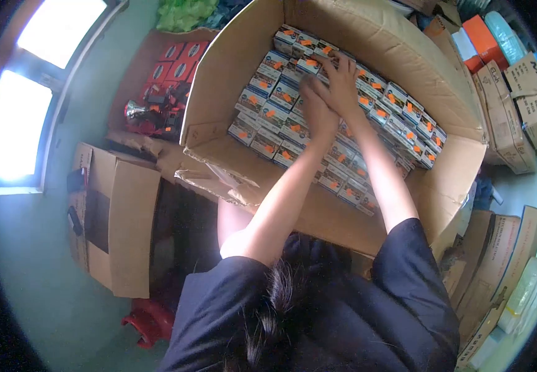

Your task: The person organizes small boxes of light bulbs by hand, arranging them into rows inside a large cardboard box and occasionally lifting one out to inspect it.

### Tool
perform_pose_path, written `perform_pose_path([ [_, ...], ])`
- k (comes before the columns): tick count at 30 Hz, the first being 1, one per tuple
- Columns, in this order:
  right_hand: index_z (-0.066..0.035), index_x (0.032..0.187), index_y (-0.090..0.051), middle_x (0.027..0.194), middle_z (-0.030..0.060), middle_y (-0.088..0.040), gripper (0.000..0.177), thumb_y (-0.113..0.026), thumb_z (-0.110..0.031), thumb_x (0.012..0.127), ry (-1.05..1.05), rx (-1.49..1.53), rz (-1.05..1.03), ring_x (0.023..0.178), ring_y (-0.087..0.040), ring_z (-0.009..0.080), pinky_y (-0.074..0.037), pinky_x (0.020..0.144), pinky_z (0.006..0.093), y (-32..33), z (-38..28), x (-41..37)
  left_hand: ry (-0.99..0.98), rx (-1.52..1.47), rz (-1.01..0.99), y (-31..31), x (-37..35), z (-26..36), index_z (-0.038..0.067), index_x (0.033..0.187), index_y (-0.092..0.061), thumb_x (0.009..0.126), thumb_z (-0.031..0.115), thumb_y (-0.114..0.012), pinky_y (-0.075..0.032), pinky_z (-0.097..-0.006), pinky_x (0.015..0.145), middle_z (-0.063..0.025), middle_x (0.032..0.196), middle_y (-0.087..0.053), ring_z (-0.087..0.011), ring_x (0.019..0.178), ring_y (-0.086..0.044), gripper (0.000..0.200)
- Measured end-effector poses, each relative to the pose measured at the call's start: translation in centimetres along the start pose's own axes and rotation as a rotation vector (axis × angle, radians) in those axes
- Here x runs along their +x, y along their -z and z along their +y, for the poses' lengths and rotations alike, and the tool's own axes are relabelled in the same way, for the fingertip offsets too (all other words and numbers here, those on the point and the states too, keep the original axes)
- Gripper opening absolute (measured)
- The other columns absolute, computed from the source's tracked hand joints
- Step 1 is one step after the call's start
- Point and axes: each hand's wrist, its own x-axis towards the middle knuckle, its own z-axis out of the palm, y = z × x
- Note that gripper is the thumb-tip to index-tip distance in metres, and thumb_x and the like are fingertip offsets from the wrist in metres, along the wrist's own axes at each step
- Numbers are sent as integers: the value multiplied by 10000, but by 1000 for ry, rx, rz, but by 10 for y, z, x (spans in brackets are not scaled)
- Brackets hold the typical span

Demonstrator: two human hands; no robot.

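Both hands are inside a large open cardboard carton [454, 124], over rows of small printed boxes [274, 115] with orange stickers. My right hand [343, 84] reaches farther in, its fingers apart and resting on the box tops near the back rows. Close beside it, my left hand [318, 108] is smeared by motion, and its fingers cannot be made out. The two hands overlap or nearly touch. Beneath them, some box tops are hidden. Toward the right, part of the stack stands higher than the rows near me.
On the left, another carton [135, 217] stands by the wall. Behind it, a carton holds red boxes [175, 62] and dark red items. Several cartons [497, 111] and flattened cardboard [497, 266] line the right side. A red object [150, 322] lies low at left.
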Motion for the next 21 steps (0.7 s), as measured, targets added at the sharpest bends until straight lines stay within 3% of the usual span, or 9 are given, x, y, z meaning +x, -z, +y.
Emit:
perform_pose_path([
  [1, -134, 1175, -557, 1214, 150, -423, 371, -554, -256, 825, -6, 48, 0, 1127, -369, 341, -277, 957, 464, -1, 4, 0, -111, 186, 100, 4, 2, 1, 100, 1354, -239, 799, 181, -633, -273, -564, 951, -182, 1290, -364, -405, 1257, -268, 685],
  [4, -61, 1155, -543, 1184, 182, -425, 350, -503, -222, 846, -18, 167, 59, 1100, -372, 351, -291, 942, 458, -8, 20, 1, -421, 522, 120, 14, 27, 8, 154, 1331, -315, 734, 186, -688, -274, -578, 954, -145, 1303, -368, -471, 1239, -245, 704],
  [7, 3, 1076, -514, 1119, 218, -421, 315, -487, -193, 831, -49, 308, 240, 1043, -376, 372, -303, 928, 455, -13, 27, 0, -551, 828, -120, 30, 49, 18, 208, 1301, -378, 686, 256, -741, -278, -596, 948, -90, 1316, -362, -460, 1245, -244, 716],
  [10, 28, 987, -484, 1039, 220, -417, 257, -476, -138, 791, -129, 536, 370, 998, -382, 362, -308, 912, 440, -10, 28, 0, -593, 926, -239, 35, 62, 8, 229, 1303, -387, 630, 360, -780, -295, -611, 923, -48, 1304, -382, -464, 1226, -264, 790],
  [12, 23, 941, -465, 1002, 213, -409, 233, -478, -116, 754, -202, 627, 397, 978, -381, 355, -311, 903, 425, -5, 33, -1, -558, 948, -270, 34, 64, 7, 190, 1307, -395, 605, 401, -788, -321, -606, 916, -63, 1327, -378, -439, 1221, -297, 833],
  [15, 1, 935, -478, 994, 189, -426, 265, -509, -125, 703, -160, 469, 230, 965, -391, 338, -325, 891, 431, 9, 42, -8, -515, 1020, -360, 32, 66, 17, 175, 1320, -392, 599, 421, -793, -358, -588, 886, -71, 1336, -381, -378, 1198, -357, 861],
  [18, -37, 846, -481, 939, 128, -436, 184, -549, -81, 682, 109, 125, 42, 889, -422, 294, -350, 790, 379, 35, 43, -17, -572, 1118, -322, 31, 65, 27, 208, 1271, -406, 605, 424, -792, -380, -520, 841, -61, 1260, -408, -308, 1151, -404, 800],
  [19, -58, 918, -517, 993, 113, -481, 252, -578, -102, 678, 120, 44, -120, 957, -449, 304, -366, 821, 410, 45, 44, -20, -606, 1151, -287, 30, 65, 27, 222, 1243, -415, 606, 426, -792, -385, -490, 825, -56, 1223, -421, -285, 1133, -416, 768],
  [21, -69, 990, -530, 1057, 106, -496, 305, -605, -138, 703, 181, 8, -179, 1022, -465, 295, -382, 847, 415, 53, 50, -27, -635, 1239, -327, 28, 72, 22, 212, 1242, -412, 688, 357, -748, -414, -469, 805, -77, 1206, -427, -284, 1121, -428, 664],
])
